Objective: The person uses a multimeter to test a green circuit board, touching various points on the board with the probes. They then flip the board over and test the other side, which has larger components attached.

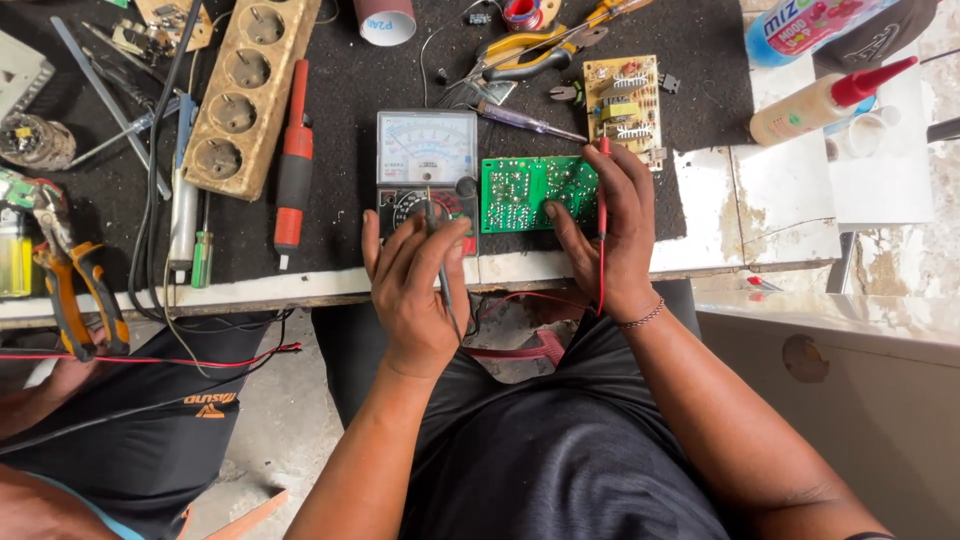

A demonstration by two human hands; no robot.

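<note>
— What has each hand got?
— The left hand (415, 285) pinches a black probe (441, 262) over the analog multimeter (427, 165). The right hand (605, 225) grips a red probe (602, 215), fingers resting on the green circuit board (530, 190).
— And the board?
— Flat on the bench (700, 200), touching the meter's right side.

Worn white workbench (790, 215) with black mat (340, 40), over grey concrete floor (275, 420).

- Analog multimeter (427, 165) touches green circuit board (528, 192): no gap between them.
- Red screwdriver (293, 160) and wooden socket strip (245, 90) crowd the left.
- Bare white tabletop (790, 215) right of board: open room.
</note>
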